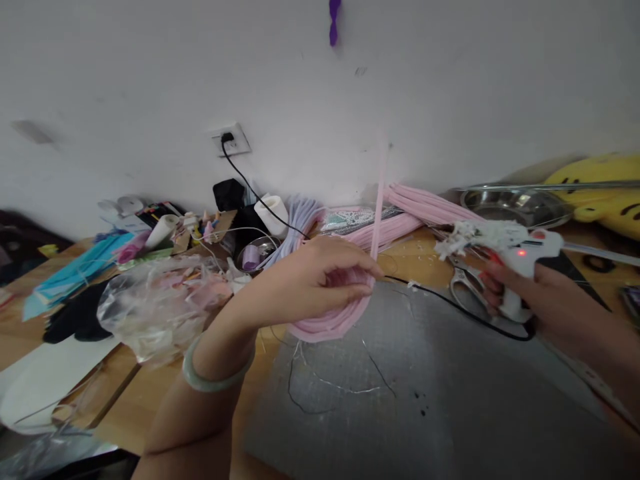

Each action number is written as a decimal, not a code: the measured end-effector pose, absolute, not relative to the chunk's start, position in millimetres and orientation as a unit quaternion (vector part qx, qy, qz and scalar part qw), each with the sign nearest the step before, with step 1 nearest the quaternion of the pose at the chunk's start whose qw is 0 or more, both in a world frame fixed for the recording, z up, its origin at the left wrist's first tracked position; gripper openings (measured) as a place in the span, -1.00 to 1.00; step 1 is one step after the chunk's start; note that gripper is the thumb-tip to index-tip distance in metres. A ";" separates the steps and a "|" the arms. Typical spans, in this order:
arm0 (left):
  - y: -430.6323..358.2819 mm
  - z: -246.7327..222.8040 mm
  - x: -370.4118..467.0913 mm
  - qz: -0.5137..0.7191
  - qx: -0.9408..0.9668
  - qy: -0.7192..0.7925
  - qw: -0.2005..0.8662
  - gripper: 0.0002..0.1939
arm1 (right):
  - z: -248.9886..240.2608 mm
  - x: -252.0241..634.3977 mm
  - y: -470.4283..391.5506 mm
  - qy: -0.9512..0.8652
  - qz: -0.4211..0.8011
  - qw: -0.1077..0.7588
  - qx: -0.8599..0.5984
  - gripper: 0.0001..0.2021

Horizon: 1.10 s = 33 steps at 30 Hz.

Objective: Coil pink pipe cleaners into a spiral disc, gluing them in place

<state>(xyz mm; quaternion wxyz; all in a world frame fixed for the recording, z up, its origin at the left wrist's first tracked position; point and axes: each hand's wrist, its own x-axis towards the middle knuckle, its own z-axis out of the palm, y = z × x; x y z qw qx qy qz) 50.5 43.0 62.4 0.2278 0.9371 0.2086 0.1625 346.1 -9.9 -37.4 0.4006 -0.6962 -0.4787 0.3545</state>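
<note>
Head view: the left hand (320, 283) pinches a coil of pink pipe cleaners (333, 320) above the grey cutting mat (425, 393), one strand sticking straight up. The right hand (540, 300) is wrapped around a white hot glue gun (515, 257), red light on, nozzle crusted with dried glue, pointing toward the coil. Scissors (463, 283) lie on the desk (415, 257) just under the gun.

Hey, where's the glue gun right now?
The white glue gun is at the right of the head view, gripped in the right hand above the scissors, just right of the left hand's pink coil.
</note>
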 end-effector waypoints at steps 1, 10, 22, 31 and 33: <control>42.9 63.3 51.3 0.156 0.939 0.210 0.224 -0.81 | -41.2 350.0 -3.3 -0.457 0.380 0.402 -0.697 -0.47; 45.2 74.7 73.1 0.045 0.957 0.232 0.168 -0.80 | -53.1 348.8 15.2 -0.428 0.372 0.368 -0.737 -0.51; 47.8 77.7 95.6 -0.022 0.968 0.185 0.166 -0.81 | -61.9 350.6 16.7 -0.416 0.373 0.375 -0.740 -0.52; 52.6 83.0 94.8 -0.057 0.939 0.214 0.263 -0.58 | -64.2 352.0 16.2 -0.424 0.372 0.369 -0.739 -0.59; 52.7 83.0 94.5 -0.049 0.935 0.221 0.273 -0.60 | -67.2 354.1 16.6 -0.432 0.364 0.363 -0.741 -0.60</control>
